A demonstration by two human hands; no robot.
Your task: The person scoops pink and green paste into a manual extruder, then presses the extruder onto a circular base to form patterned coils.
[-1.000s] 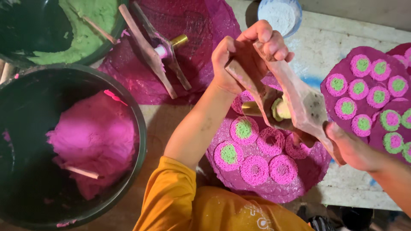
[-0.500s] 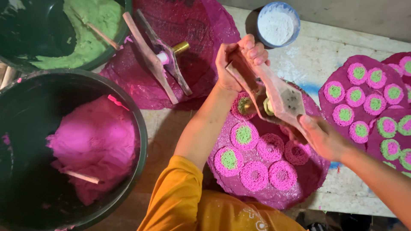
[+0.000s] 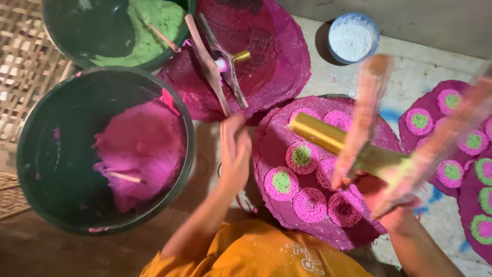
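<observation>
The right hand gripped a press with a gold tube and two wooden handles. The tube lay slanted, its end pointing up and left over a pink mat. The handles stuck up and were blurry. Pink and green rounds sat on the mat. The left hand hung loose and empty by the mat's left edge. A black tub held pink dough. Another tub held green dough. A small bowl held white powder.
</observation>
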